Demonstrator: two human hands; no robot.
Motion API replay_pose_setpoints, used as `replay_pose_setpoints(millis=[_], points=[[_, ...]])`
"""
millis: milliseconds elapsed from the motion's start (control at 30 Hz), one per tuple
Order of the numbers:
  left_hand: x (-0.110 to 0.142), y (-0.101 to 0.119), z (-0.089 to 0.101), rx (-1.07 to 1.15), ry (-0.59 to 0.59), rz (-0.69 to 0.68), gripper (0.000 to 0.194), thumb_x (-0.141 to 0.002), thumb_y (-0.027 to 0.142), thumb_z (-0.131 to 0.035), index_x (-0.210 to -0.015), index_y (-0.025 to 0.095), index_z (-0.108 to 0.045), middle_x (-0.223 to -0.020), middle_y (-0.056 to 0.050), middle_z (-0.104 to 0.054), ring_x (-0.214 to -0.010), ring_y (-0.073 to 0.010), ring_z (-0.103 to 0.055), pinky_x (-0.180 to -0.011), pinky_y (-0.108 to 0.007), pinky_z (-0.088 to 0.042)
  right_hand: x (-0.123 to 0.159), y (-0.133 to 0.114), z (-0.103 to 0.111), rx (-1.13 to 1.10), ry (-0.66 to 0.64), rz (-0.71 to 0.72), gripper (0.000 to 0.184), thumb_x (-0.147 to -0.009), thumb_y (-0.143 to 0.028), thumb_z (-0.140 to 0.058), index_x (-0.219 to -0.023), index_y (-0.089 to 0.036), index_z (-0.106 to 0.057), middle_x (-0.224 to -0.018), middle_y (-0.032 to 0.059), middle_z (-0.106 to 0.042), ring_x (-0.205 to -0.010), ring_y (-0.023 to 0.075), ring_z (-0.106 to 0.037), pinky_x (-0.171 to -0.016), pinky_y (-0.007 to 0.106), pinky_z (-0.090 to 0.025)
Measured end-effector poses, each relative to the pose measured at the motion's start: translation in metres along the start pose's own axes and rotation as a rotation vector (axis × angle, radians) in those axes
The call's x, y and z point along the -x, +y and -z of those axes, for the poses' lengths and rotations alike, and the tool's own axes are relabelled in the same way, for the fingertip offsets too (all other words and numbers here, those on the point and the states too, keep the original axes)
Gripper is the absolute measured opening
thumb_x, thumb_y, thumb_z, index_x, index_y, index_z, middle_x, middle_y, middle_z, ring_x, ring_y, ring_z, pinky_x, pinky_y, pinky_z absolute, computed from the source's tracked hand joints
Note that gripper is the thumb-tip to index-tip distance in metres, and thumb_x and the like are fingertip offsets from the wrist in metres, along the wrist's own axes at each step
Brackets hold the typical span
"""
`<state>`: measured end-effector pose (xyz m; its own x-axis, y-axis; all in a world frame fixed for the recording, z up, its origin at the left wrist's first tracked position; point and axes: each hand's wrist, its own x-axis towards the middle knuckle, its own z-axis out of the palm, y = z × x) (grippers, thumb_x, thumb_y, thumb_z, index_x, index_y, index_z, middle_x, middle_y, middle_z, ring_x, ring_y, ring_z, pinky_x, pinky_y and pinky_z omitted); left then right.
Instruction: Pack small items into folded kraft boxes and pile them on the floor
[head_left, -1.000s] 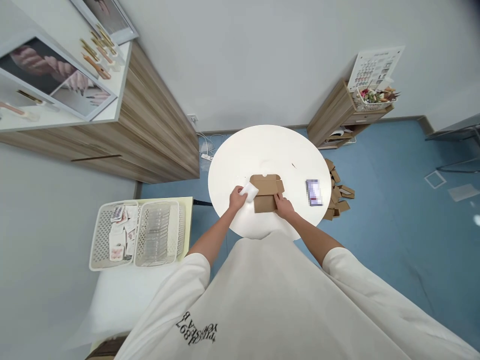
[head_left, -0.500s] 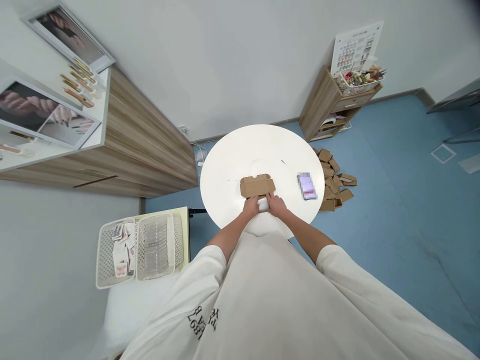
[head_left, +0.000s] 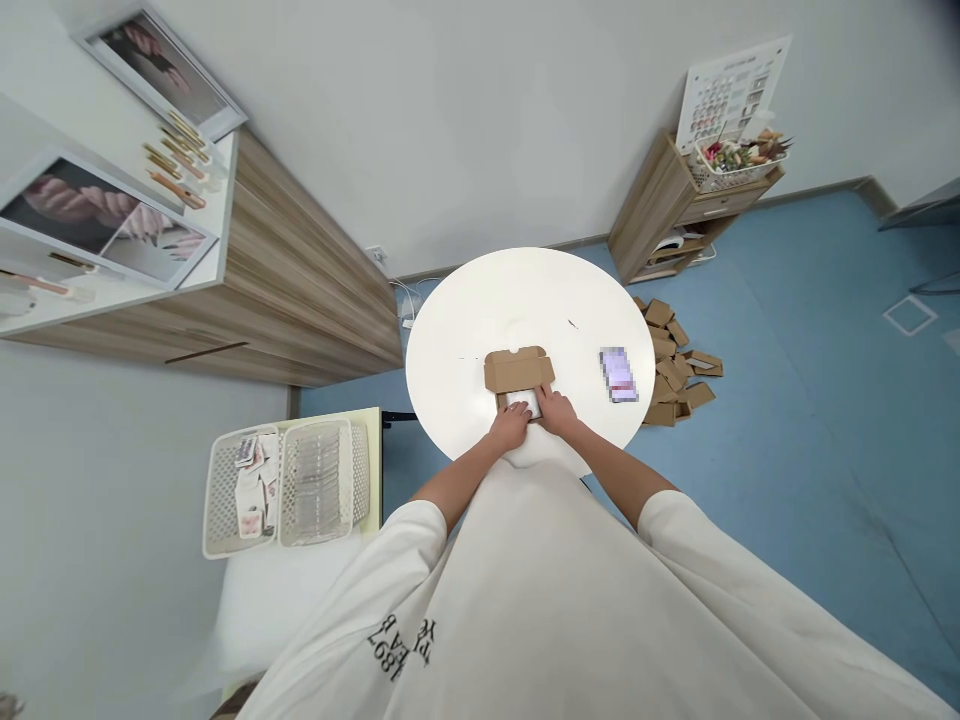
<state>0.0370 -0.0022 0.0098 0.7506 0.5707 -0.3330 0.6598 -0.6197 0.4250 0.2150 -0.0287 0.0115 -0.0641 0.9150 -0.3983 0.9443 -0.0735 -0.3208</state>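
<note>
A small brown cardboard box [head_left: 517, 371] lies on the white round table close to my body, its lid folded back away from me. Inside sits a white packet [head_left: 524, 400], partly covered by fingers. My left hand [head_left: 510, 425] rests with outstretched fingers on the packet and the box's near left side. Around the right side wall of the box, my right hand [head_left: 557, 411] is closed, its fingertips near the lid's fold. The box's near edge is mostly hidden by the hands.
On the round table [head_left: 465, 310] a blurred purple phone-like item [head_left: 619, 375] lies to the right. Several cardboard boxes [head_left: 675, 370] are piled on the floor beyond it. Two white baskets [head_left: 280, 480] stand at left, below a wooden cabinet [head_left: 307, 270].
My left hand has moved off the box's left edge and now lies over the packet. More of the box's inside shows. My right hand stays at the right side.
</note>
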Motion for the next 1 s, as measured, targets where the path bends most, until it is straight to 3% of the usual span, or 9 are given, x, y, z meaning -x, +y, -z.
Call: replay_pose_setpoints(millis=[100,167,300,367,500,667,867,1000], points=[[0.003,-0.005,0.002,0.145,0.079,0.017,0.033,-0.089,0.013,-0.050,-0.119,0.021,-0.062,-0.141,-0.011,-0.055,-0.132,-0.0275,-0.049,-0.110,-0.044,-0.038,0.009,0.002,0.002,-0.041,0.035,0.030,0.079,-0.083,-0.028,-0.072,-0.151,-0.024,-0.033,-0.153,0.0175,-0.037,-0.117,0.0343,-0.053,-0.093,0.043,-0.046],[0.007,-0.012,0.007,0.273,0.211,0.117,0.032,-0.090,0.012,-0.048,-0.117,0.022,-0.062,-0.128,-0.010,-0.061,-0.123,-0.0257,-0.055,-0.106,-0.042,-0.042,0.013,0.006,0.005,-0.129,0.103,0.000,0.070,-0.087,-0.029,-0.065,-0.151,-0.025,-0.035,-0.153,0.0159,-0.037,-0.121,0.0343,-0.052,-0.096,0.045,-0.047],[0.008,-0.034,0.022,0.530,0.572,0.570,0.029,-0.088,0.013,-0.051,-0.114,0.022,-0.058,-0.121,-0.011,-0.061,-0.118,-0.0254,-0.057,-0.105,-0.043,-0.044,0.009,0.018,0.013,-0.468,0.244,-0.265,0.064,-0.092,-0.034,-0.052,-0.153,-0.021,-0.035,-0.149,0.0158,-0.042,-0.121,0.0297,-0.056,-0.100,0.042,-0.049],[0.004,-0.046,0.031,0.745,0.643,0.741,0.039,-0.085,0.013,-0.055,-0.123,0.022,-0.052,-0.129,-0.012,-0.057,-0.116,-0.0232,-0.059,-0.102,-0.041,-0.046,0.000,0.022,0.021,-0.662,0.241,-0.381,0.068,-0.091,-0.037,-0.052,-0.155,-0.020,-0.034,-0.151,0.0161,-0.042,-0.120,0.0277,-0.059,-0.101,0.040,-0.050],[-0.008,-0.063,0.048,1.147,0.588,0.856,0.060,-0.081,0.016,-0.064,-0.136,0.024,-0.042,-0.139,-0.014,-0.054,-0.121,-0.0223,-0.059,-0.096,-0.036,-0.050,-0.019,0.018,0.035,-0.883,0.228,-0.390,0.072,-0.087,-0.038,-0.056,-0.154,-0.020,-0.038,-0.157,0.0128,-0.041,-0.131,0.0275,-0.053,-0.109,0.039,-0.046],[-0.015,-0.066,0.054,1.231,0.462,0.759,0.060,-0.081,0.023,-0.064,-0.137,0.024,-0.044,-0.143,-0.014,-0.056,-0.120,-0.0224,-0.061,-0.093,-0.034,-0.051,-0.022,0.005,0.043,-0.975,0.240,-0.337,0.069,-0.087,-0.041,-0.058,-0.151,-0.019,-0.043,-0.151,0.0128,-0.050,-0.126,0.0253,-0.058,-0.108,0.039,-0.046],[-0.014,-0.064,0.056,1.168,0.303,0.689,0.048,-0.098,0.042,-0.037,-0.141,0.025,-0.044,-0.136,-0.012,-0.063,-0.111,-0.0204,-0.067,-0.084,-0.034,-0.053,-0.018,0.002,0.044,-1.047,0.192,-0.363,0.064,-0.097,-0.063,-0.034,-0.142,-0.023,-0.053,-0.142,0.0107,-0.058,-0.119,0.0245,-0.061,-0.096,0.037,-0.053],[-0.011,-0.067,0.063,1.193,0.293,0.654,0.062,-0.101,0.061,-0.019,-0.144,0.025,-0.045,-0.133,-0.011,-0.066,-0.107,-0.0216,-0.068,-0.082,-0.034,-0.052,-0.019,0.007,0.048,-1.122,0.102,-0.385,0.077,-0.098,-0.069,-0.013,-0.152,-0.023,-0.043,-0.142,0.0124,-0.059,-0.112,0.0238,-0.064,-0.088,0.035,-0.054]])
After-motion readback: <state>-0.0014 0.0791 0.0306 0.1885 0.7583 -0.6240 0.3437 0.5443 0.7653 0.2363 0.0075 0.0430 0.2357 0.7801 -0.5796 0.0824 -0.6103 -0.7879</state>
